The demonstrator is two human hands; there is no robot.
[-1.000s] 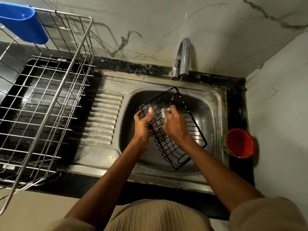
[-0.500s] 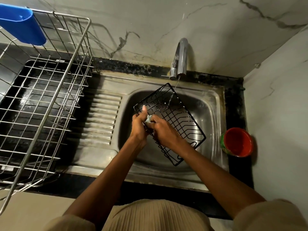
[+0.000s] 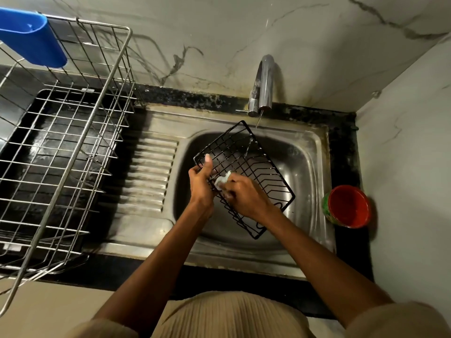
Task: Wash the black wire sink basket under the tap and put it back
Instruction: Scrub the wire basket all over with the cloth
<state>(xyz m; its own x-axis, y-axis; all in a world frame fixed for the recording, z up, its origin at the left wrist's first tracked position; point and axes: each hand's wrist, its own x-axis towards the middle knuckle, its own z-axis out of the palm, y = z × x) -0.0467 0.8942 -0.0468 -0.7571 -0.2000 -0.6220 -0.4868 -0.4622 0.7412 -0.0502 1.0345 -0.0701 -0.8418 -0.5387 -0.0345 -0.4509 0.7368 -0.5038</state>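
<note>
The black wire basket point(image 3: 246, 176) is held tilted over the bowl of the steel sink point(image 3: 302, 167), its far corner up near the back rim and just below the tap point(image 3: 264, 86). A thin stream of water runs from the spout onto the basket's upper wires. The left hand point(image 3: 201, 184) grips the basket's left edge, fingers curled round the wires and the thumb lying straight up along the rim. The right hand point(image 3: 246, 196) is over the middle of the basket, fingers bunched round a small pale scrubber point(image 3: 223, 179) and pressing it against the wires right beside the left hand (what the scrubber is made of is too blurred to tell). The basket's near corner hangs low toward the front of the bowl.

Left of the bowl lies the ribbed drainboard point(image 3: 148, 174) of the same sink. Beyond it, at the left end of the dark counter point(image 3: 346, 152), stands a large steel wire dish rack point(image 3: 66, 147), with a blue plastic holder point(image 3: 31, 42) hooked on its far left corner. On the counter's right edge, close to the side wall, sits a round red container point(image 3: 349, 206) with a green outer wall. Marbled tiles point(image 3: 219, 32) rise behind the tap.
</note>
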